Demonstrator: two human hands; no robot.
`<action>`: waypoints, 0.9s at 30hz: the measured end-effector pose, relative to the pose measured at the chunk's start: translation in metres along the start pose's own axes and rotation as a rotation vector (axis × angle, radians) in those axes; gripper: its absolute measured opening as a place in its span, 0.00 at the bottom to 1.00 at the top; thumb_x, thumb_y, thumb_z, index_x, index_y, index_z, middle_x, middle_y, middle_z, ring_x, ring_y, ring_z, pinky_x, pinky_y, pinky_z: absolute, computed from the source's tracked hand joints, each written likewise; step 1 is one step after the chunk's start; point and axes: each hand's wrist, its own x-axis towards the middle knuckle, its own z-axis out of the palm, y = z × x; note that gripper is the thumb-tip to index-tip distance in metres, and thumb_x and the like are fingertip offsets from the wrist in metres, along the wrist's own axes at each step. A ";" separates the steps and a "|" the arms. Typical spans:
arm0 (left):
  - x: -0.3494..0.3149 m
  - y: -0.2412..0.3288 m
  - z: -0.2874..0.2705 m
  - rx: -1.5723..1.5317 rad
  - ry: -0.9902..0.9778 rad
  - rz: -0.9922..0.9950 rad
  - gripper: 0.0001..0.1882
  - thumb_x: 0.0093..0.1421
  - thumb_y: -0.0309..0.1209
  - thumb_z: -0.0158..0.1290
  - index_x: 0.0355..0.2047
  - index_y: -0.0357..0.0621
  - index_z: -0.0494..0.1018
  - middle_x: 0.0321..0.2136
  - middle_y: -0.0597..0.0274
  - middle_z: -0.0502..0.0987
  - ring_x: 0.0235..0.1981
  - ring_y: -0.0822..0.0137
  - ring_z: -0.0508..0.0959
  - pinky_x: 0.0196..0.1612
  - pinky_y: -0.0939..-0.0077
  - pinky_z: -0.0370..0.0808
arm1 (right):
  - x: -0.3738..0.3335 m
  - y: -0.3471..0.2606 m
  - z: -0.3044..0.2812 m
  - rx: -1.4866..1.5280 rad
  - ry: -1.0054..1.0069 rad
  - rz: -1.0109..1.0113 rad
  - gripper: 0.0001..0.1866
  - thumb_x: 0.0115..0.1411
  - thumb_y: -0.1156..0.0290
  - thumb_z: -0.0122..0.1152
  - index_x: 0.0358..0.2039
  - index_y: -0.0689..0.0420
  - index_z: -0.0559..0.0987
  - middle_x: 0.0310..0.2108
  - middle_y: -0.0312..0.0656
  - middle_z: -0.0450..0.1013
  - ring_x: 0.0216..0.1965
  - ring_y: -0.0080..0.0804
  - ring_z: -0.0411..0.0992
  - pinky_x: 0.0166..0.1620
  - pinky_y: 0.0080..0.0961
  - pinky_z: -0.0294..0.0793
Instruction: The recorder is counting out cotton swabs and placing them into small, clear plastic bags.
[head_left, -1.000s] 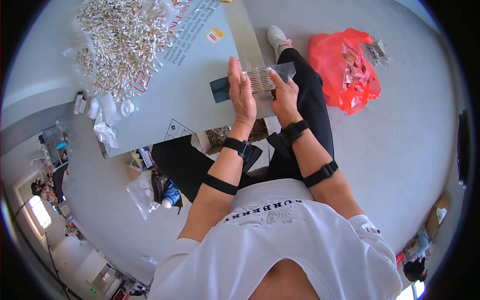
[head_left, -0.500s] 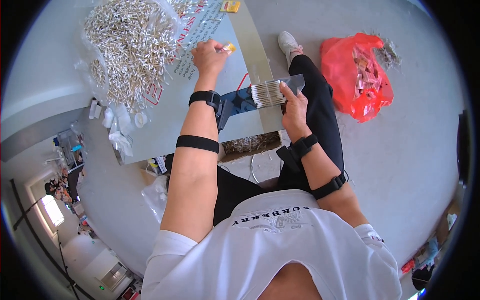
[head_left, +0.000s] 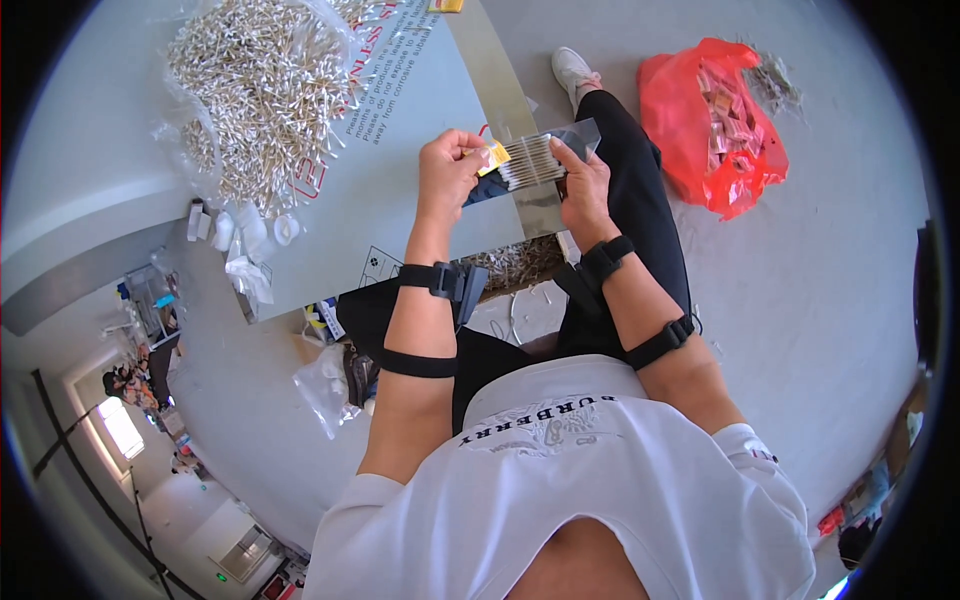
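Note:
My right hand (head_left: 585,185) grips a clear plastic bag of cotton swabs (head_left: 533,162) by its right part, thumb on top. The swabs lie side by side inside it. From the left, my left hand (head_left: 450,172) pinches a small yellow card (head_left: 493,156) between thumb and fingers. The card is at the left end of the swabs; whether it is inside the bag or over it I cannot tell. A dark patterned strip shows partly beneath the bag, its rest hidden by my left hand.
A big heap of loose cotton swabs (head_left: 255,100) in clear plastic covers the far left of the table (head_left: 400,190). Another yellow card (head_left: 446,5) lies at its far edge. A red plastic bag (head_left: 665,125) with pinkish packets stands on the floor, right. Below the table edge sits a box of swabs (head_left: 520,262).
My left hand has come nearer and to the right with the yellow card, from over the table to the swab bag. My right hand has shifted slightly with the bag.

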 end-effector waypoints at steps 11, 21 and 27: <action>-0.003 -0.011 0.028 0.586 0.060 0.311 0.11 0.44 0.17 0.60 0.27 0.37 0.71 0.19 0.62 0.75 0.22 0.74 0.74 0.27 0.78 0.71 | 0.002 0.005 0.000 -0.005 -0.006 -0.028 0.06 0.54 0.77 0.67 0.33 0.61 0.81 0.30 0.34 0.78 0.29 0.21 0.73 0.35 0.21 0.73; -0.002 -0.002 0.044 0.637 0.035 0.347 0.14 0.43 0.21 0.62 0.27 0.38 0.68 0.23 0.49 0.75 0.25 0.50 0.76 0.31 0.63 0.73 | 0.003 0.007 0.000 -0.022 0.019 -0.042 0.06 0.53 0.76 0.69 0.32 0.60 0.82 0.29 0.34 0.78 0.29 0.21 0.73 0.35 0.21 0.71; 0.003 -0.021 0.031 0.612 0.115 0.451 0.13 0.48 0.20 0.62 0.29 0.37 0.67 0.18 0.62 0.72 0.17 0.73 0.73 0.17 0.76 0.72 | 0.000 0.005 0.005 -0.032 0.013 -0.029 0.06 0.53 0.76 0.68 0.32 0.60 0.81 0.29 0.34 0.78 0.29 0.21 0.73 0.36 0.21 0.72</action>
